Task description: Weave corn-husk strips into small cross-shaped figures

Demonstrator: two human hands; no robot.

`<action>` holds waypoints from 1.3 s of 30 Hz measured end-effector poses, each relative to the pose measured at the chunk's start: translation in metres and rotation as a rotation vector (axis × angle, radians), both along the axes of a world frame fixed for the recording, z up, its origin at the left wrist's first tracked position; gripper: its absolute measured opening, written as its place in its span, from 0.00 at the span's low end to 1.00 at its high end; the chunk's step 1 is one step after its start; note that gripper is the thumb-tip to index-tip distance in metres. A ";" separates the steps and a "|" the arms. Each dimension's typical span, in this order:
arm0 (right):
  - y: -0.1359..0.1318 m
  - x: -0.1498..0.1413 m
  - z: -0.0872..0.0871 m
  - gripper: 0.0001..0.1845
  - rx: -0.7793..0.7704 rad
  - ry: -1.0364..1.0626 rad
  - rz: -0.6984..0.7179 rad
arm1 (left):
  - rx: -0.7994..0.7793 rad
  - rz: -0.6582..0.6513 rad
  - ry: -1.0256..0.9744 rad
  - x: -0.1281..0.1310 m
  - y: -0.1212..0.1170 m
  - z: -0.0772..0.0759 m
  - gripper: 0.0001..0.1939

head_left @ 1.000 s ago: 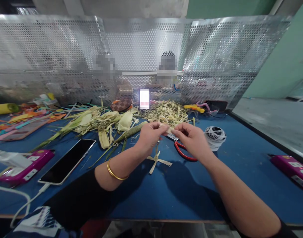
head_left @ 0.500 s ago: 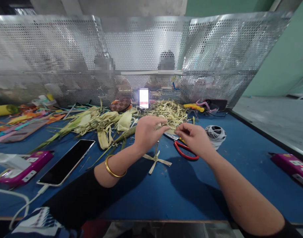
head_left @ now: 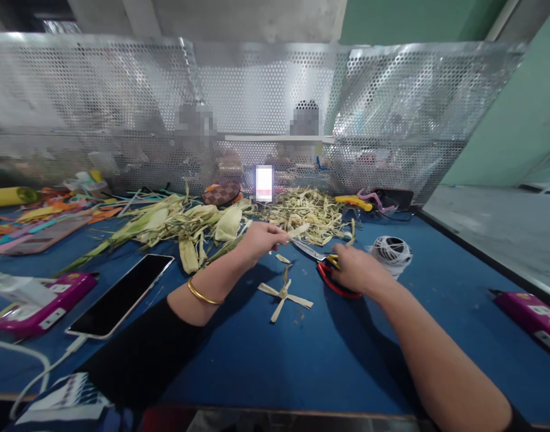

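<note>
Observed left hand (head_left: pixel 259 243) pinching pale husk strip (head_left: pixel 299 230), apart from right hand (head_left: pixel 358 270) at handles of scissors (head_left: pixel 308 249), closure indeterminable, with scissors lying between both on blue table (head_left: pixel 239 366), long axis slanting leftward toward far edge, nearer right hand

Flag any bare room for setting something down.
Bare tabletop: the near middle, this side of the husk cross; between the string ball and right purple power strip. Crowded: the far side, with husks, shreds and colored strips, and around the scissors.
</note>
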State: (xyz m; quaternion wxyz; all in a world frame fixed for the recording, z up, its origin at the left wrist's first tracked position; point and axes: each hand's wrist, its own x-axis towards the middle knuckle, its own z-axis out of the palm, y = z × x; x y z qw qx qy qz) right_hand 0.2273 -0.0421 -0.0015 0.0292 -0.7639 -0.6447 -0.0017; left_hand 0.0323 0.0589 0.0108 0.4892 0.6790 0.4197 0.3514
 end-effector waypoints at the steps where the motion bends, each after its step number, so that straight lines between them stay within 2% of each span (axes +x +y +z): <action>1: 0.001 -0.002 -0.002 0.17 -0.054 -0.031 0.024 | -0.065 0.020 -0.034 0.000 0.002 -0.002 0.04; 5: 0.003 -0.007 -0.006 0.23 -0.096 -0.050 0.062 | -0.230 0.074 -0.130 0.000 0.005 -0.007 0.02; 14: 0.002 -0.003 -0.002 0.16 -0.086 0.073 0.062 | -0.245 0.147 -0.220 -0.001 0.012 -0.014 0.06; 16: 0.003 -0.001 0.000 0.15 -0.063 0.233 0.068 | -0.246 0.164 -0.251 -0.001 0.013 -0.014 0.06; 18: 0.003 0.000 0.002 0.17 -0.019 0.529 0.037 | -0.250 0.192 -0.277 -0.002 0.015 -0.014 0.07; 20: 0.002 -0.001 0.005 0.23 0.032 0.832 0.015 | -0.257 0.224 -0.297 -0.003 0.017 -0.013 0.07; 23: -0.002 -0.005 0.008 0.28 0.020 1.047 0.080 | -0.260 0.263 -0.313 -0.004 0.019 -0.013 0.07; 26: -0.003 -0.008 0.005 0.28 -0.057 1.106 0.135 | -0.256 0.267 -0.311 -0.003 0.019 -0.016 0.08; 33: 0.003 -0.005 -0.009 0.29 -0.047 1.155 0.186 | -0.263 0.214 -0.293 0.002 0.016 -0.022 0.08; 39: -0.003 -0.008 0.002 0.30 -0.086 1.127 0.151 | -0.222 0.282 -0.293 -0.001 0.021 -0.023 0.08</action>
